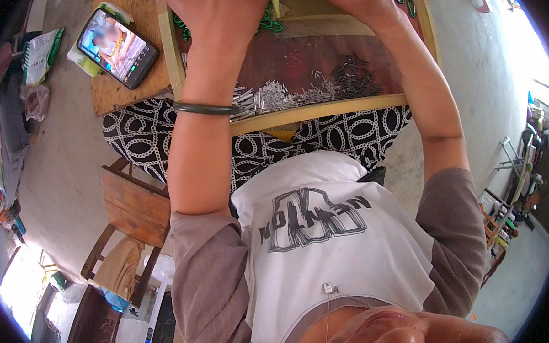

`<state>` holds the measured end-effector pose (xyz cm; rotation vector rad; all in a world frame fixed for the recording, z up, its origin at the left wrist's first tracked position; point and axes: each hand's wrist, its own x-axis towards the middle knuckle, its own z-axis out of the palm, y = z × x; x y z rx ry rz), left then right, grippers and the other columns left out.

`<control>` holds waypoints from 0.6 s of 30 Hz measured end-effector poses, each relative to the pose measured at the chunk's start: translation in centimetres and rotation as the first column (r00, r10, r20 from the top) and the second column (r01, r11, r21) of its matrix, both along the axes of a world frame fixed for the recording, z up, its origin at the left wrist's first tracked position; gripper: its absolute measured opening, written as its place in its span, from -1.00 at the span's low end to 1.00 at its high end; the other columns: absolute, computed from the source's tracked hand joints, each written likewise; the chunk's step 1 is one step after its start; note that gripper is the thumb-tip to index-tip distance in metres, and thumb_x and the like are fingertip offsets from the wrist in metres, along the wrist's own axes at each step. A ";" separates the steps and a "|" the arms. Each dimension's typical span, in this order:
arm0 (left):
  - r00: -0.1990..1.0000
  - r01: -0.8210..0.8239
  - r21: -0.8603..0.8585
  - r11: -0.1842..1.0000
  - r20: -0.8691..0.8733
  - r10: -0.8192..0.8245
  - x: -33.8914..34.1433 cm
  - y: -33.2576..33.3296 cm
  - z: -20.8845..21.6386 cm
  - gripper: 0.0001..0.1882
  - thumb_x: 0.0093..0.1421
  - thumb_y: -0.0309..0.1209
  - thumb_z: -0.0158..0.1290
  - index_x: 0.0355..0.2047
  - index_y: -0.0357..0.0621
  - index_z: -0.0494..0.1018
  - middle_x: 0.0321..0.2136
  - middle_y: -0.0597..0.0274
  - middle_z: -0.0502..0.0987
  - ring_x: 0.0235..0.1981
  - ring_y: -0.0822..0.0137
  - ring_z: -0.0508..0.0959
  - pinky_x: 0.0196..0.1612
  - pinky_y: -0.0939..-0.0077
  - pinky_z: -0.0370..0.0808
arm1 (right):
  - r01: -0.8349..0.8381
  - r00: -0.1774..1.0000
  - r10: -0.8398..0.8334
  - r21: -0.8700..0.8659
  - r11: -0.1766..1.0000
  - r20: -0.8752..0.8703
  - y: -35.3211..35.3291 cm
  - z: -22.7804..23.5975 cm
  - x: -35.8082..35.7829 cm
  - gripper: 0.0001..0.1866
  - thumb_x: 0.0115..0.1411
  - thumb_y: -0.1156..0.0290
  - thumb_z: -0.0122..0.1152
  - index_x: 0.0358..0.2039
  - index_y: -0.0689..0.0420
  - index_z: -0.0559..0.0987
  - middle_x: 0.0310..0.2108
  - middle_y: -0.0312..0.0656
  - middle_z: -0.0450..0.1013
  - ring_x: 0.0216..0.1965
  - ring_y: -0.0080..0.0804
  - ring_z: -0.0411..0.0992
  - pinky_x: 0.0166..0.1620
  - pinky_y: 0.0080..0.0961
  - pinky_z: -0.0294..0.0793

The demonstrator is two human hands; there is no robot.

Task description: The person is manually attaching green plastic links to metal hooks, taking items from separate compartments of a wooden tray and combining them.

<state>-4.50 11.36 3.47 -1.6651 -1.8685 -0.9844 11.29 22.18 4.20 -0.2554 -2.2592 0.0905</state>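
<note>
My left hand (223, 8) and my right hand (358, 0) are both at the top edge, above the far part of a shallow wood-rimmed tray (321, 110). The picture cuts off their fingers, so what they hold, if anything, is hidden. Green looped pieces (271, 22) lie beside my left hand, and more green loops (410, 6) are by my right wrist. Along the tray's near side lies a heap of small silvery metal pieces (276, 97). Touching it on the right is a pile of small dark pieces (355, 78), too small to name.
The tray rests over my lap. To its left, a phone (117, 48) with a lit screen lies on a wooden table (109, 96). A wooden chair (135, 202) stands at the left. Bags and cloths (8, 134) are piled farther left, and assorted goods (500, 220) line the right side.
</note>
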 end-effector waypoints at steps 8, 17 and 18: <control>1.000 0.002 0.009 1.000 0.030 -0.002 0.2 0.1 0.1 -0.36 -0.29 -0.09 0.50 -0.25 -0.10 0.48 -0.29 0.18 0.51 -0.11 0.11 0.49 0.04 0.15 0.28 | -0.033 0.999 0.033 0.026 0.999 -0.026 0.0 0.2 0.1 -0.83 0.01 0.63 0.33 -0.35 0.20 0.56 -0.12 -0.06 0.48 -0.13 -0.04 0.50 -0.08 -0.22 0.51; 0.999 0.011 0.007 1.000 0.036 -0.011 0.2 0.0 0.1 -0.38 -0.28 -0.15 0.51 -0.25 -0.10 0.46 -0.28 0.18 0.50 -0.10 0.10 0.49 0.04 0.17 0.29 | 0.044 0.995 -0.051 0.092 0.995 0.081 -0.5 0.5 0.0 -0.84 0.02 0.59 0.34 -0.36 0.20 0.55 -0.11 -0.08 0.47 -0.09 -0.03 0.48 -0.03 -0.19 0.49; 0.999 0.005 -0.001 1.000 0.032 -0.005 0.2 0.0 0.1 -0.37 -0.28 -0.15 0.51 -0.25 -0.10 0.46 -0.28 0.18 0.50 -0.10 0.10 0.49 0.04 0.17 0.29 | 0.031 0.998 -0.036 0.087 0.996 0.055 -0.3 0.3 0.1 -0.84 0.02 0.59 0.34 -0.36 0.21 0.55 -0.11 -0.08 0.47 -0.08 -0.03 0.48 -0.01 -0.19 0.48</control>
